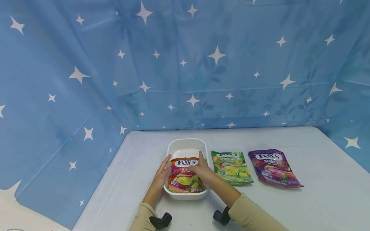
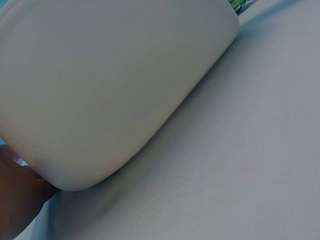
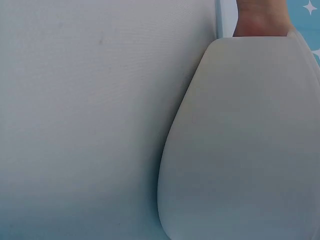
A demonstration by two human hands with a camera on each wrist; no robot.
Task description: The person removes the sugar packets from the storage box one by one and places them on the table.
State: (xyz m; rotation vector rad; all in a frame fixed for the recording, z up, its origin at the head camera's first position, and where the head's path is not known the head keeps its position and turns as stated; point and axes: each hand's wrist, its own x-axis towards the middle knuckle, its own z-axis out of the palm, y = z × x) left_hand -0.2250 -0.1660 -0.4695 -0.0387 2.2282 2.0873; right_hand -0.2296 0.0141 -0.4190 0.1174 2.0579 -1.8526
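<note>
An orange Fox's candy bag (image 1: 185, 179) lies face up in the near part of a white tray (image 1: 187, 141). My right hand (image 1: 203, 171) holds the bag at its right side, its thumb across the printed front. At the tray's left rim is my left hand (image 1: 162, 175), its fingers extended beside the bag's left edge; their exact contact is unclear. In the left wrist view the tray's outer wall (image 2: 115, 85) fills much of the picture, with part of the left hand (image 2: 22, 195) at its corner. The right wrist view shows part of the right hand (image 3: 262, 17) behind the tray.
To the right of the tray lies a green Fox's Spring Tea bag (image 1: 231, 168), close to the right hand. Farther right is a purple Fox's Berries bag (image 1: 274, 168). All stand on a white table (image 1: 323, 154), with a blue star-patterned curtain (image 1: 179, 77) behind.
</note>
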